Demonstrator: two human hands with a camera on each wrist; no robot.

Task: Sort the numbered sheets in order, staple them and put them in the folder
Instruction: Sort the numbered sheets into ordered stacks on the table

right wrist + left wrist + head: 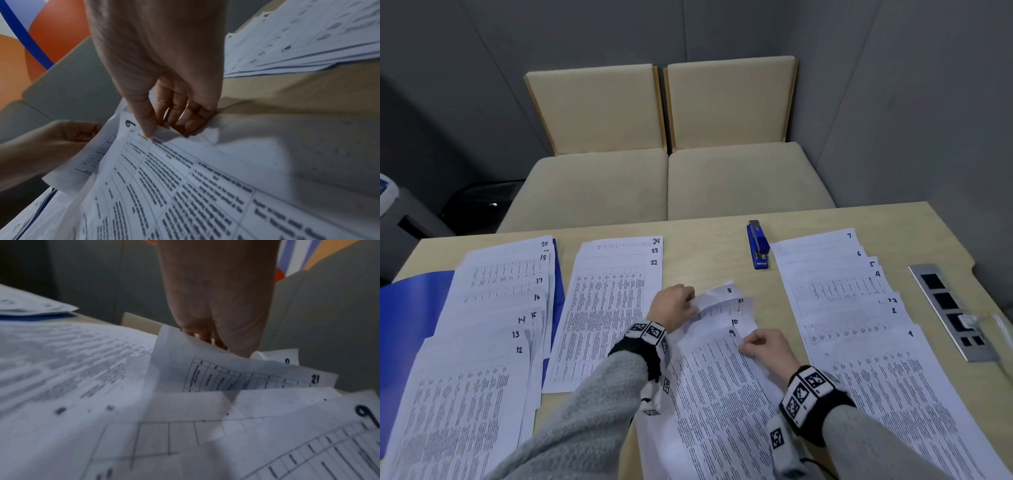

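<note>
Surface: pale wooden surface (709,260) across the lower half of the head view, carrying fanned rows of white printed sheets with handwritten numbers.
Sorted so far: right row (859,308) shows 1 to 7; left row (493,308) shows 12 to 20; centre-left row (616,291) shows 22 to 24.
Still loose: centre pile (722,359) shows 8, 21, 10 and 9, out of order.
Left hand (673,305): grip closed on the upper left edge of sheet 21 (246,373).
Right hand (765,346): thumb and fingers pinch the top corner of sheet 9 (185,170).
Left to do: by my reading, finish ordering, then staple and file.
Blue metal stapler (757,245): untouched, upper centre-right.
Blue plastic folder (410,308): open, under the left row.
Views: only the head view shows the rows; the wrist views show the finger holds.
</note>
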